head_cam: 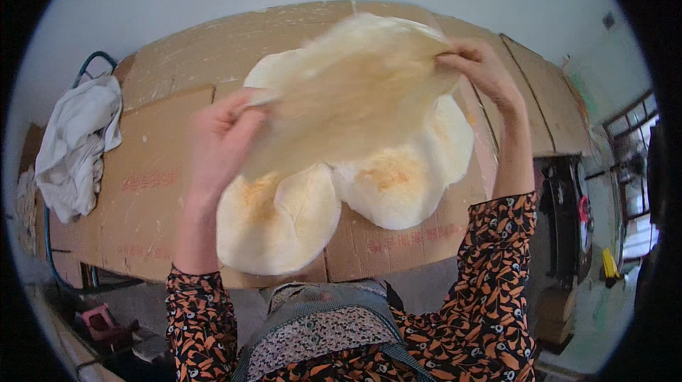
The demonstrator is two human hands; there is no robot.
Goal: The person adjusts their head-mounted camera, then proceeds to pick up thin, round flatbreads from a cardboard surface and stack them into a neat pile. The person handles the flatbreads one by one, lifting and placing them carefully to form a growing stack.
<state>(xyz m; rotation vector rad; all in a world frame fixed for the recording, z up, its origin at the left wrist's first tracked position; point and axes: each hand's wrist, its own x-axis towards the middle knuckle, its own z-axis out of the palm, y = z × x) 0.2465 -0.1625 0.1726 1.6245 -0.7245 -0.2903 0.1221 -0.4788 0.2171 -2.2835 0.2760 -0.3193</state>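
A thin, cream-coloured fuzzy sheet [346, 100], blurred by motion, is stretched between my two hands. My left hand [229, 126] pinches its left edge. At its upper right edge, my right hand [474, 65] grips between thumb and fingers. Beneath the sheet lie white, padded, rounded pieces with orange-tan patches: a lower left lobe [314, 217] with a fold in it, a middle lobe [394, 195], and one at the right [455, 137]. Whether these join into one piece under the sheet I cannot tell. All rest on a cardboard-covered table [160, 195].
A crumpled white cloth [82, 142] hangs over a dark green metal tube frame [48, 238] at the table's left end. A red plastic stool [98, 321] stands below left. Dark items hang at the right, near a yellow object [610, 265] and a barred window [634, 158]. A wall borders the far side.
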